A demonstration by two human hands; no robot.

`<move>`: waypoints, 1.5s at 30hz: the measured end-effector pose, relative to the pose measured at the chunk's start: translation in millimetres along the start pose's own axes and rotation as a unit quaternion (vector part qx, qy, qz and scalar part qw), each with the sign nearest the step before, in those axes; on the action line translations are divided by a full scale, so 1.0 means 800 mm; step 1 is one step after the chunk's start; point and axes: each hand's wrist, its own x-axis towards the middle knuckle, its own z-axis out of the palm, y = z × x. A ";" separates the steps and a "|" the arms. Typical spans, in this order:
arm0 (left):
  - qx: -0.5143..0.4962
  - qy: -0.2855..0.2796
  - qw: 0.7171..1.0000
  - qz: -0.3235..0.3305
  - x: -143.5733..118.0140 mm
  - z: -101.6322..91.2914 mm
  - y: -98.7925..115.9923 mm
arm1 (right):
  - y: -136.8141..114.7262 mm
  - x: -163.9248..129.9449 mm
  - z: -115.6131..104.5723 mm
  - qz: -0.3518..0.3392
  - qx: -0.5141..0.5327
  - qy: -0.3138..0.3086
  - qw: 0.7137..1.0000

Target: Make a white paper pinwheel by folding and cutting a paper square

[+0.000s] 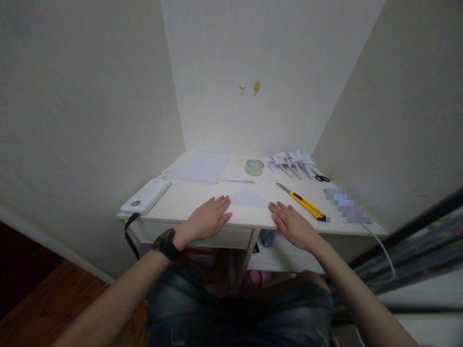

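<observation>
Nearest me, along the bottom of the frame, are denim shorts. Above them, right of centre, an open shelf under the desk holds a bluish object I can't identify; the drawer to its left is closed, so I can't tell its contents.

At mid-frame, my left hand and right hand lie palm down, fingers flat and close together, thumbs apart, pinching nothing. Between them, just below the centre of the frame, is the paper triangle, with fingertips at its left and right corners. I judge the step in hand to be flattening a fold; the next move would call for even pressure along the lower edge, without letting the corners slip.

At similar depth, a white device sits left, a yellow cutter lies right with its blade out, and a blurred-out flat item is farther right.

Beyond, I see a thin strip, black-handled scissors, a tape roll, paper sheets left of centre and white pinwheels right. Two hooks are on the far wall, upper centre.
</observation>
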 end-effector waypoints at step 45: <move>0.019 -0.008 0.999 -0.043 0.111 0.017 0.042 | 0.079 0.029 -0.039 0.136 -0.116 0.091 0.980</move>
